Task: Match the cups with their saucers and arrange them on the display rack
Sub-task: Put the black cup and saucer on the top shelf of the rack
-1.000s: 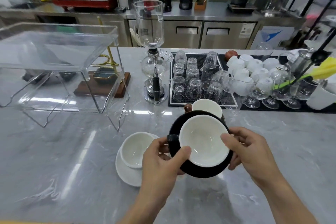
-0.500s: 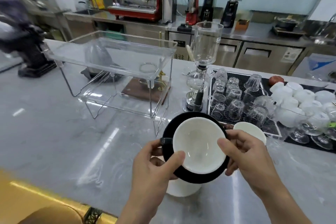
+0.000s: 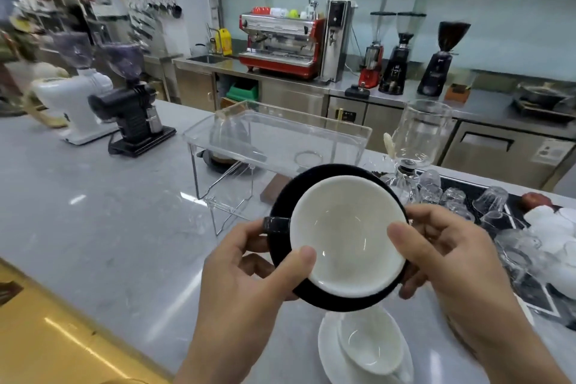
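- I saw both hands holding one set in the air above the grey counter (image 3: 93, 227): a black cup (image 3: 346, 237) with a white inside, sitting on a black saucer (image 3: 330, 302).
- Left hand (image 3: 249, 274) was closed on the set's left side: thumb pressed on the cup's white rim, fingers tucked under the saucer, just below the cup's black handle (image 3: 276, 224), which pointed left.
- Right hand (image 3: 448, 259) was closed on the right side: thumb lay over the cup's rim, fingers curled beneath the saucer edge.
- The set tilted a little toward me, so I saw the cup's inside in full.
- Clear acrylic display rack (image 3: 277, 146) stood on wire legs on the counter behind and left of the held set, apart from it; I saw no cup on its top tray.
- A white cup (image 3: 371, 343) sat on a white saucer (image 3: 330, 355) on the counter right below the held set, near the frame's bottom edge.
- A black mat (image 3: 536, 287) to the right carried upturned glasses (image 3: 492, 199) and a cluster of white cups (image 3: 551, 224), blurred there.
- A glass siphon brewer (image 3: 420, 137) stood just behind the held set's right side.
- A white grinder (image 3: 74, 97) and a black grinder (image 3: 134, 115) stood at the far left of the counter.
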### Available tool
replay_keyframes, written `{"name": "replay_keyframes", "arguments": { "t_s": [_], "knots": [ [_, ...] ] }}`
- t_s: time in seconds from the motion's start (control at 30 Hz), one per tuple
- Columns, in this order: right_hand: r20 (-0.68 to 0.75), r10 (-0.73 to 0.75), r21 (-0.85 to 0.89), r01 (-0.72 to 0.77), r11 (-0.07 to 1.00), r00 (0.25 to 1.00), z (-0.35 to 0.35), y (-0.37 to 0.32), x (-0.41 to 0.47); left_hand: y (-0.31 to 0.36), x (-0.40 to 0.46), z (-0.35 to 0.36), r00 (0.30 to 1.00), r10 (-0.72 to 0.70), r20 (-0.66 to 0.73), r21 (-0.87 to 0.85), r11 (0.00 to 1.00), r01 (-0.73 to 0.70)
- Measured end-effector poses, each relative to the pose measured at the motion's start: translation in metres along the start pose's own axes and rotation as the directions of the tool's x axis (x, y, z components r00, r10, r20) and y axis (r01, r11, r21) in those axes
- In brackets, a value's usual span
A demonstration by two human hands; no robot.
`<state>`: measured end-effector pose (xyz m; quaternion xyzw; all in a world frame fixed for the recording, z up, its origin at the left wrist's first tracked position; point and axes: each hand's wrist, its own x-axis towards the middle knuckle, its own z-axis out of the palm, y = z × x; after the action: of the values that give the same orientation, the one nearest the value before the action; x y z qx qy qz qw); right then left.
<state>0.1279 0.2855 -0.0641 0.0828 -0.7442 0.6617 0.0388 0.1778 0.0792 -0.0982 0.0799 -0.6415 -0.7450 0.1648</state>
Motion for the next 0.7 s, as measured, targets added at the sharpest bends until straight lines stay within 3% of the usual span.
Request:
{"name": "replay_keyframes", "arguments": {
  "t_s": [0.37, 0.7],
  "knots": [
    [0.078, -0.111, -0.096, 0.119, 0.988, 0.991, 0.056, -0.079, 0.072, 0.082, 0.089, -0.042, 0.992, 0.11, 0.06, 0.029, 0.993, -0.112],
    [0.145, 0.045, -0.176, -0.019, 0.984, 0.988, 0.094, -0.107, 0.17, 0.132, 0.203, -0.055, 0.987, -0.022, 0.16, 0.221, 0.975, -0.014]
  ]
}}
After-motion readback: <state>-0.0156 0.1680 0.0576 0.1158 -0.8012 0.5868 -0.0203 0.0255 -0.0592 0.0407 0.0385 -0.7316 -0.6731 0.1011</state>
